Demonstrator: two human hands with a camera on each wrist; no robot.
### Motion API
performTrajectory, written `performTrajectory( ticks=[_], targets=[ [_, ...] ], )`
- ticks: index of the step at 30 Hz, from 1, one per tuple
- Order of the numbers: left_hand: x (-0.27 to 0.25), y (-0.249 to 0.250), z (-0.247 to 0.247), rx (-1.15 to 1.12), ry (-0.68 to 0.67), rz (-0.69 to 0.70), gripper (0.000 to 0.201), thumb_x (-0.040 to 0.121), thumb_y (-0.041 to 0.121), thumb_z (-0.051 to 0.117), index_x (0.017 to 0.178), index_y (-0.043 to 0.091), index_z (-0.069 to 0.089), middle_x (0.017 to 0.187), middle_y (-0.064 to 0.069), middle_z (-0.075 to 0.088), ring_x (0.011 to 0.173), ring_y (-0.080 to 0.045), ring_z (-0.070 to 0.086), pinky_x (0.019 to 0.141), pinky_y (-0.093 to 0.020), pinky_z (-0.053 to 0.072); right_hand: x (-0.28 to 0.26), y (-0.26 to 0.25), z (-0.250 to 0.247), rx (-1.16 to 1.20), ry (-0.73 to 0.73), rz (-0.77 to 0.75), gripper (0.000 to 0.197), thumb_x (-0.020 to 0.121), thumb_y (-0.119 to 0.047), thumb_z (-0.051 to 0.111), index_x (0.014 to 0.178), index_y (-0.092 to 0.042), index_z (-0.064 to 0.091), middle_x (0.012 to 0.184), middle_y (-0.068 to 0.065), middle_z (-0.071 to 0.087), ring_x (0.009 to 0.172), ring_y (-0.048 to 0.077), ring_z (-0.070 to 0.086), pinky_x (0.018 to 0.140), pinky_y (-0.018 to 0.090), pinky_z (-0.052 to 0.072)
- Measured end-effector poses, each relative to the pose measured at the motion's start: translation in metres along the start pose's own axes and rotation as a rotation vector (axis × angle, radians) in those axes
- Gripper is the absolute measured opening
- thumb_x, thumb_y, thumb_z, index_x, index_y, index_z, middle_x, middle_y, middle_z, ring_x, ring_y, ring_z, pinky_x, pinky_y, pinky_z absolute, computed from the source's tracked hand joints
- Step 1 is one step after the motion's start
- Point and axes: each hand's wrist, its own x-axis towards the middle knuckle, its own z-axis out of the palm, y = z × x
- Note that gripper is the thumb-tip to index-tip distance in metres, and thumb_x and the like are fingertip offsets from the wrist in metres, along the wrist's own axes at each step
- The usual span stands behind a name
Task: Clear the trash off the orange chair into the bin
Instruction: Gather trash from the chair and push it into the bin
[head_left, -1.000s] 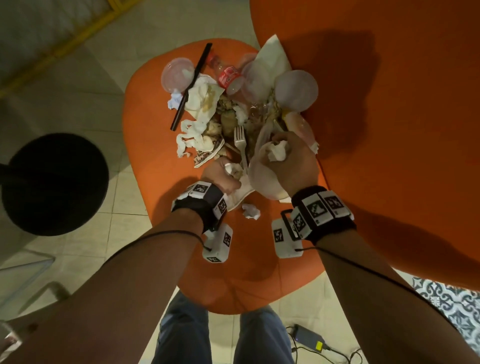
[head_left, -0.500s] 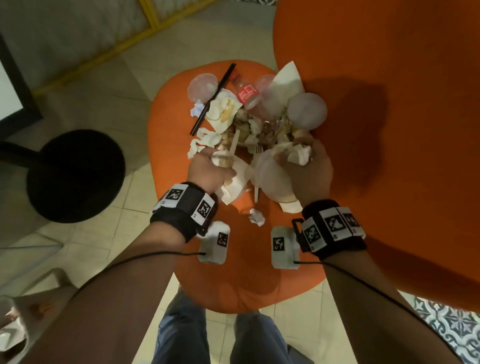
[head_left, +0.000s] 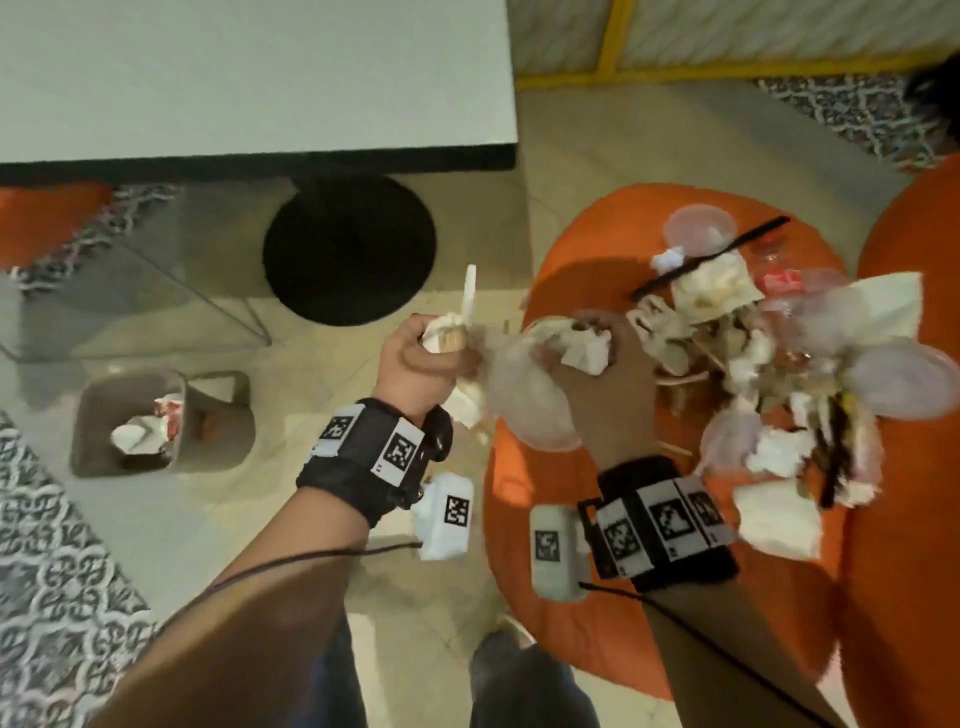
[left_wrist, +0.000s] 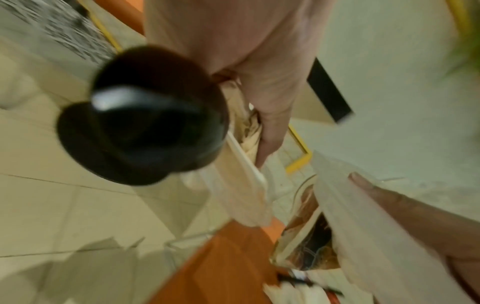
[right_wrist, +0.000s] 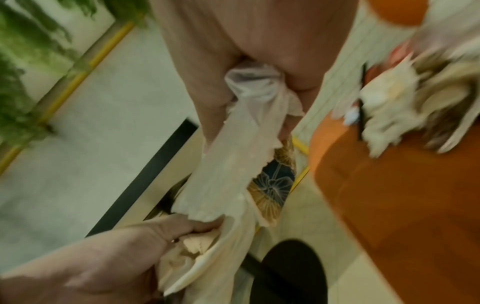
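The orange chair (head_left: 597, 597) carries a heap of trash (head_left: 753, 364): crumpled napkins, clear plastic lids, a black straw and a red-labelled bottle. My left hand (head_left: 436, 353) is over the floor just left of the seat and grips crumpled paper and a white stick (head_left: 470, 296). My right hand (head_left: 587, 364) is at the seat's left edge and grips a crumpled napkin (head_left: 587, 348) and a clear plastic lid (head_left: 524, 410). In the wrist views, the left hand (left_wrist: 262, 131) grips pale paper (left_wrist: 244, 185), and the right hand (right_wrist: 259, 61) grips translucent wrapping (right_wrist: 246, 123). The grey bin (head_left: 88, 415) stands on the floor at the far left, with some trash inside.
A white table (head_left: 260, 78) with a black edge stands on a round black base (head_left: 348, 249) between the bin and the chair. A wire frame (head_left: 208, 301) stands behind the bin. The chair's orange back (head_left: 914, 467) rises at the right. My legs are at the bottom.
Both hands have lifted their trash off the heap and moved left to the seat's left edge. The view has swung left, and the bin and table now show.
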Motion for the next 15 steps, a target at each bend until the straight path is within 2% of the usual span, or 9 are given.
performTrajectory(
  ticks=[1, 2, 3, 4, 6, 9, 12, 15],
  targets=[
    [0.003, -0.005, -0.027, -0.006, 0.056, -0.020, 0.047, 0.064, -0.001, 0.075, 0.105, -0.012, 0.056, 0.092, -0.025, 0.065, 0.077, -0.029, 0.060, 0.069, -0.032, 0.050, -0.003, -0.003, 0.028, -0.012, -0.072, 0.001, 0.041, 0.067, -0.017, 0.083, 0.096, -0.028, 0.057, 0.091, -0.019, 0.060, 0.087, -0.004, 0.057, 0.079, 0.014, 0.044],
    [0.007, -0.010, -0.054, 0.004, 0.123, -0.047, 0.042, 0.066, 0.002, 0.077, 0.102, -0.006, 0.058, 0.086, -0.018, 0.066, 0.071, -0.025, 0.060, 0.063, -0.026, 0.051, -0.008, -0.007, 0.056, -0.027, -0.147, 0.002, 0.040, 0.068, -0.018, 0.082, 0.097, -0.030, 0.056, 0.089, -0.022, 0.058, 0.083, -0.012, 0.055, 0.075, 0.006, 0.041],
    [0.010, -0.016, -0.081, 0.000, 0.200, -0.087, 0.036, 0.068, 0.003, 0.077, 0.099, 0.003, 0.058, 0.078, -0.009, 0.065, 0.065, -0.018, 0.058, 0.055, -0.019, 0.049, -0.013, -0.010, 0.086, -0.049, -0.216, 0.002, 0.039, 0.069, -0.019, 0.082, 0.097, -0.029, 0.056, 0.087, -0.023, 0.057, 0.080, -0.017, 0.054, 0.072, 0.002, 0.040],
    [0.012, -0.022, -0.110, -0.022, 0.272, -0.125, 0.031, 0.072, 0.004, 0.076, 0.096, 0.010, 0.058, 0.074, -0.002, 0.062, 0.062, -0.015, 0.055, 0.050, -0.018, 0.046, -0.018, -0.013, 0.117, -0.073, -0.281, -0.002, 0.039, 0.069, -0.019, 0.081, 0.097, -0.029, 0.056, 0.086, -0.022, 0.058, 0.080, -0.016, 0.054, 0.073, 0.003, 0.041],
    [0.019, -0.040, -0.173, -0.095, 0.360, -0.222, 0.028, 0.075, 0.005, 0.073, 0.094, 0.016, 0.056, 0.075, -0.001, 0.060, 0.060, -0.014, 0.050, 0.050, -0.020, 0.040, -0.030, -0.018, 0.183, -0.106, -0.392, 0.005, 0.039, 0.067, -0.019, 0.082, 0.096, -0.028, 0.058, 0.087, -0.018, 0.061, 0.083, -0.006, 0.057, 0.080, 0.018, 0.047],
    [0.030, -0.069, -0.278, -0.124, 0.448, -0.377, 0.031, 0.074, 0.005, 0.072, 0.099, 0.014, 0.057, 0.075, -0.004, 0.060, 0.057, -0.015, 0.050, 0.051, -0.024, 0.039, -0.049, -0.021, 0.291, -0.187, -0.530, 0.004, 0.040, 0.066, -0.021, 0.084, 0.096, -0.027, 0.058, 0.091, -0.015, 0.061, 0.086, 0.009, 0.058, 0.079, 0.026, 0.049],
    [0.049, -0.100, -0.383, -0.177, 0.527, -0.482, 0.042, 0.070, 0.004, 0.077, 0.109, 0.003, 0.061, 0.095, -0.010, 0.066, 0.078, -0.022, 0.059, 0.060, -0.026, 0.047, -0.069, -0.015, 0.401, -0.260, -0.642, 0.018, 0.040, 0.067, -0.022, 0.083, 0.097, -0.028, 0.056, 0.098, -0.011, 0.062, 0.094, 0.012, 0.058, 0.083, 0.029, 0.050],
    [0.075, -0.127, -0.470, -0.162, 0.517, -0.569, 0.039, 0.075, 0.005, 0.074, 0.110, 0.008, 0.057, 0.105, -0.005, 0.061, 0.088, -0.018, 0.054, 0.067, -0.026, 0.048, -0.083, 0.000, 0.503, -0.318, -0.714, 0.097, 0.041, 0.070, -0.020, 0.082, 0.102, -0.026, 0.057, 0.100, -0.007, 0.061, 0.092, 0.013, 0.058, 0.084, 0.029, 0.050]
  ],
)
